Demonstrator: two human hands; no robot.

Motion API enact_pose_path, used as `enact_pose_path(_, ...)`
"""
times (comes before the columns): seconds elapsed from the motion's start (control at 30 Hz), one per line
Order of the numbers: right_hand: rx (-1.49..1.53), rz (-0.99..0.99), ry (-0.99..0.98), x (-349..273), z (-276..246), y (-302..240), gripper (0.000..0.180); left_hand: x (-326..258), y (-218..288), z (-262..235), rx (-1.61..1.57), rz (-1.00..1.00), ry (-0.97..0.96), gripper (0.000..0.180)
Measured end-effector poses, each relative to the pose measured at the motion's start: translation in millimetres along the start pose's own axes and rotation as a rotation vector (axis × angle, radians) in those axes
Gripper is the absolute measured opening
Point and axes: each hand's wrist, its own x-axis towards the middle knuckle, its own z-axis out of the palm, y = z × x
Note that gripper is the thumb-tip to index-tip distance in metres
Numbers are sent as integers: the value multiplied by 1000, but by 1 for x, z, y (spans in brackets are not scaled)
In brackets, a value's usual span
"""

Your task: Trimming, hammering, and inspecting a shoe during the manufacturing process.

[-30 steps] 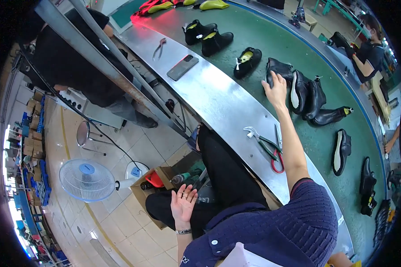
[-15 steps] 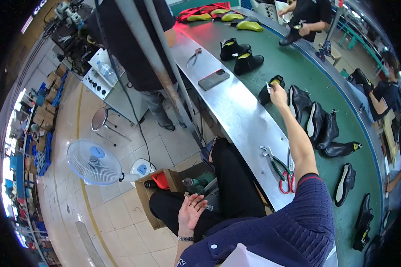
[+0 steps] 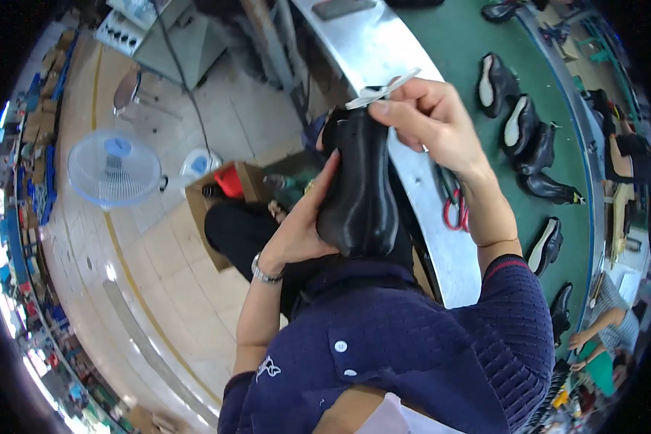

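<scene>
In front of my chest is a glossy black ankle boot (image 3: 359,188), its narrower end pointing away from me. My left hand (image 3: 300,230) cups its rounded near end from the left, the thumb along its side. At the far end my right hand (image 3: 437,123) pinches a thin white strip (image 3: 401,81) between thumb and fingers. The strip lies across the boot's top; whether it is fixed to the boot, I cannot tell. Below my right forearm, red-handled scissors (image 3: 453,210) lie on the metal ledge (image 3: 441,264), partly hidden.
Several black boots (image 3: 522,126) lie on the green conveyor belt (image 3: 470,43) to the right. A phone (image 3: 343,7) rests on the ledge's far end. Left of my legs are a cardboard box (image 3: 204,217) and a white fan (image 3: 116,170). A person (image 3: 604,325) sits across the belt.
My right hand has come back from the belt, and a boot is now before my chest. My left hand, open before, has closed on it. My view has tilted toward my lap.
</scene>
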Motion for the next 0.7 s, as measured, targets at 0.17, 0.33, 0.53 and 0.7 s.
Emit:
enact_pose_path(0.17, 55, 40, -95, 10, 54, 63, 26, -55, -45, 8, -213, -150, 120, 110)
enact_pose_path(0.33, 80, 147, -107, 1, 82, 94, 24, -82, -66, 13, -373, -190, 275, 113)
enact_pose_path(0.53, -808, 58, 186, -27, 21, 134, 38, -110, -68, 5, -404, -131, 405, 122)
enact_pose_path(0.7, -1491, 262, 406, -97, -64, 212, 58, -147, -82, -24, -367, -490, 549, 94)
